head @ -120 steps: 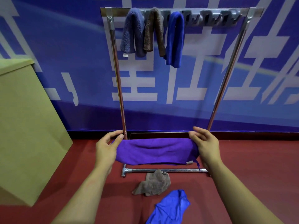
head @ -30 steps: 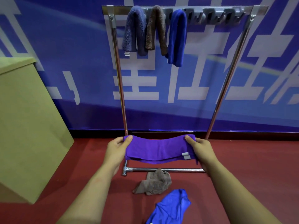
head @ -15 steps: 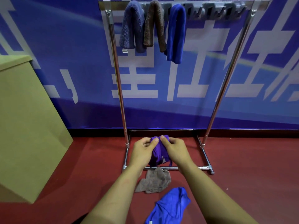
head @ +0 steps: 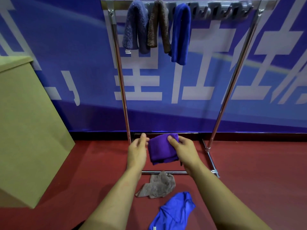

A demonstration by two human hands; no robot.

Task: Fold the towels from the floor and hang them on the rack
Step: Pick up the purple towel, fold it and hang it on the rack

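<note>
Hands parted, right hand (head: pixel 183 149) gripping purple towel (head: pixel 162 149)

floor (head: pixel 249 188): red
on it: brown towel (head: pixel 157 186), blue towel (head: pixel 176 211), rack feet (head: pixel 211 160), big tan box (head: pixel 28 130) at left

The folded towel (head: pixel 162 149) is deep purple. On the red floor (head: pixel 257 171) lie a grey-brown towel (head: pixel 157 186) and a bright blue cloth (head: pixel 174 211). The chrome rack (head: pixel 122 80) carries a fuzzy slate-blue towel (head: pixel 135 25), a brown one (head: pixel 158 24), perhaps mottled, and a royal-blue one (head: pixel 180 34). The wall banner (head: pixel 66 47) is blue with white characters; the box (head: pixel 28 122) is olive-tan.
</note>
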